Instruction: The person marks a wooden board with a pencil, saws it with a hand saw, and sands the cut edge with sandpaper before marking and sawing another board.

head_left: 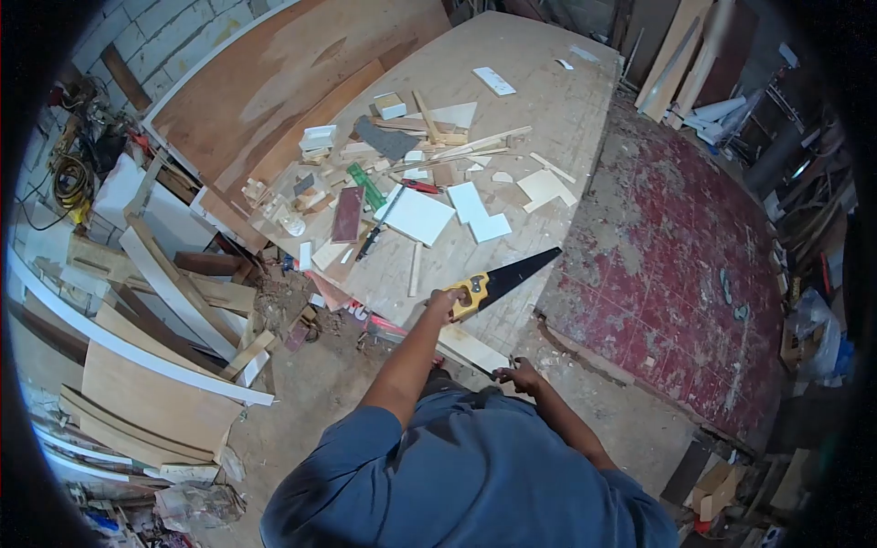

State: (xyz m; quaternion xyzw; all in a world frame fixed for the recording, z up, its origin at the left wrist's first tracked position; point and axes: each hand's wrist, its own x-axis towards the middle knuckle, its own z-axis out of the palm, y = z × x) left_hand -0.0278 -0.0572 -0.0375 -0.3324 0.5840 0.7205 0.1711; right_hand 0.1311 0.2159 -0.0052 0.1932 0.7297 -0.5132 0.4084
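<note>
My left hand (445, 305) is closed around the yellow handle of a hand saw (517, 279). The saw's dark blade points to the right, over the near right edge of the worktable (539, 73). Lower and to the right, my right hand (521, 376) is closed on a slim dark object (501, 374), too small to name, close to my waist. Between the two hands lies a pale wooden board (473, 347) along the table's near edge. Beyond the saw are a white square panel (418, 216) and a stepped white piece (479, 216).
Offcuts, wood strips (470, 146), a red-handled tool (421, 186), a green piece (367, 186) and a maroon block (348, 215) litter the table. Curved boards (146, 384) lean at left. On the right is a dusty red floor (676, 274); a cardboard box (717, 489) sits lower right.
</note>
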